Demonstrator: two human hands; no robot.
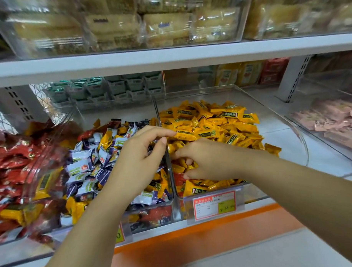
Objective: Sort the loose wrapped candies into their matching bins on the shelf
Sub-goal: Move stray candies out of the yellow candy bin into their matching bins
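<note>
The left hand [142,160], fingers curled, reaches from the mixed bin [148,216] and touches a yellow candy [186,136] lying crosswise, left to right; I cannot tell if it pinches it. The right hand [206,160] curls into the yellow pile [221,123] just beside it, grip unclear. Clear bins stand on a white, orange-edged shelf [248,213].

A shop: price label [214,205] fronts clear candy bins [271,120] on shelving [174,55].

Left hand [138,162], right hand [208,160] bare — forearms bare too.
</note>
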